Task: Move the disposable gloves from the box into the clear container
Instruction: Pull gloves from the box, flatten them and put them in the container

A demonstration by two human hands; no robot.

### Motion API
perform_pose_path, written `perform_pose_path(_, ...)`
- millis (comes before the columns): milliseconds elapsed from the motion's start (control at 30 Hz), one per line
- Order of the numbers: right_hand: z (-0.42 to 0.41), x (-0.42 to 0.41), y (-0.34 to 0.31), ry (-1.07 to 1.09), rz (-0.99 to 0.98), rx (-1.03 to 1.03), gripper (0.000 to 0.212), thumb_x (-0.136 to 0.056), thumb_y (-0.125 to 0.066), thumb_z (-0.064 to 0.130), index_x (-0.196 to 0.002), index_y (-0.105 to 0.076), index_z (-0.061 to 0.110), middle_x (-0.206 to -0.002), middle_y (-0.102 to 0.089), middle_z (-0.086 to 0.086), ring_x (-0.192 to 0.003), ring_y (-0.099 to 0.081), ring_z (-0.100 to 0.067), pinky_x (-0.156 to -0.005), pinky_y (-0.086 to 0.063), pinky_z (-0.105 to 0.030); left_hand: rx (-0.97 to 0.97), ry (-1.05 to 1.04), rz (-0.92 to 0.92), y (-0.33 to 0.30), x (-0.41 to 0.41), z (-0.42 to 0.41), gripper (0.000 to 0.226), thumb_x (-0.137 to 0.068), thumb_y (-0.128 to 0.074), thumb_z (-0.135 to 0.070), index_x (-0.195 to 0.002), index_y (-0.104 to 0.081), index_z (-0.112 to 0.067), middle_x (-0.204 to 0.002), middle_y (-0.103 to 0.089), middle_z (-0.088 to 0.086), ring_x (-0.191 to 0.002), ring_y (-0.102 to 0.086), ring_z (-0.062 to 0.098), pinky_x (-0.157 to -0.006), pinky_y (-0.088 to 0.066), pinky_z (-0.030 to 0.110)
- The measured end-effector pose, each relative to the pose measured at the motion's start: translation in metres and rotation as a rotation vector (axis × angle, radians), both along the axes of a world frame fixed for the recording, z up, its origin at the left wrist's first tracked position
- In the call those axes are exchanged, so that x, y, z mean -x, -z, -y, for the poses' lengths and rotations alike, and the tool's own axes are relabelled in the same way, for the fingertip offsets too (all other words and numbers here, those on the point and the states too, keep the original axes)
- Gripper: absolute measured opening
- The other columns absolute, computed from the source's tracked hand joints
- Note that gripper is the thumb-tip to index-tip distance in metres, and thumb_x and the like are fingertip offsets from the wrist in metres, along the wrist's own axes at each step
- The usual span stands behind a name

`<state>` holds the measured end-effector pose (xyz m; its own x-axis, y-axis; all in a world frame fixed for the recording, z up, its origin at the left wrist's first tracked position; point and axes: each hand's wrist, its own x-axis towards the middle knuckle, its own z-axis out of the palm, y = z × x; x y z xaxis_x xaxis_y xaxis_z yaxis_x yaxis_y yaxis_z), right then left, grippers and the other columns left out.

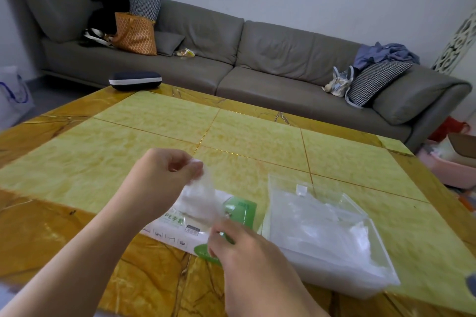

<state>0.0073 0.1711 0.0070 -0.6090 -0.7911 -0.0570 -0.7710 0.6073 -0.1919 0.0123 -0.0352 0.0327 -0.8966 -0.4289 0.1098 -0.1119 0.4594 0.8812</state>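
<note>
Glove (203, 195) stretched between hands, left hand (164, 175) above, right hand (239, 247) below

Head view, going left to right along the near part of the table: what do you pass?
Left hand pinching a clear glove → white-and-green glove box → right hand at the box's green end → clear container already holding gloves.
</note>
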Motion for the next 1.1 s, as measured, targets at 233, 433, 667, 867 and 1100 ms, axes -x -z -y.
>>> perform_pose_path(233, 0.004, -0.001, -0.009, -0.027, -0.017, -0.042, 0.09, -0.08, -0.062, -0.016, -0.154, -0.031, 0.026, -0.154, -0.034, 0.003, -0.142, -0.038, -0.026, -0.112, -0.046, -0.047, -0.086, -0.053, -0.147, 0.001, 0.001, -0.001, 0.022, -0.098, -0.068, -0.026, -0.08, -0.079, -0.022, -0.075, -0.076, -0.004, -0.069, -0.07, 0.008, -0.075, -0.054, 0.03)
perform_pose_path(433, 0.005, 0.001, -0.007, -0.075, -0.02, -0.064, 0.073, -0.094, -0.053, -0.007, -0.158, -0.032, 0.019, -0.161, -0.03, 0.003, -0.15, -0.026, -0.023, -0.119, -0.038, -0.042, 0.073, 0.116, -0.032, 0.008, 0.002, -0.012, 0.019, -0.093, -0.071, -0.042, -0.079, -0.076, -0.03, -0.073, -0.073, 0.004, -0.077, -0.067, 0.039, -0.072, -0.057, 0.053)
perform_pose_path(667, 0.005, 0.001, -0.001, -0.083, -0.07, -0.073, 0.063, -0.093, -0.054, -0.006, -0.151, -0.041, 0.013, -0.159, -0.034, -0.003, -0.148, -0.029, -0.028, -0.118, -0.037, -0.044, 0.188, 0.2, 0.045, 0.018, 0.008, -0.016, 0.021, -0.092, -0.073, -0.04, -0.074, -0.075, -0.031, -0.061, -0.065, -0.009, -0.055, -0.056, 0.012, -0.059, -0.049, 0.036)
perform_pose_path(867, 0.007, 0.0, -0.002, -0.052, -0.071, -0.089, 0.063, -0.091, -0.051, -0.004, -0.151, -0.04, 0.014, -0.153, -0.035, -0.002, -0.138, -0.035, -0.03, -0.11, -0.043, -0.046, 0.095, 0.169, 0.008, 0.025, 0.014, -0.026, 0.019, -0.093, -0.073, -0.035, -0.075, -0.076, -0.032, -0.071, -0.072, -0.005, -0.066, -0.064, 0.016, -0.069, -0.054, 0.04)
perform_pose_path(1100, 0.002, 0.001, -0.007, -0.076, -0.027, 0.004, 0.065, -0.084, -0.062, -0.005, -0.143, -0.05, 0.019, -0.149, -0.04, 0.005, -0.138, -0.034, -0.022, -0.108, -0.045, -0.042, -0.003, 0.243, -0.01, 0.02, 0.011, -0.031, 0.017, -0.095, -0.071, -0.034, -0.08, -0.077, -0.028, -0.071, -0.07, 0.004, -0.063, -0.055, 0.006, -0.067, -0.044, 0.03)
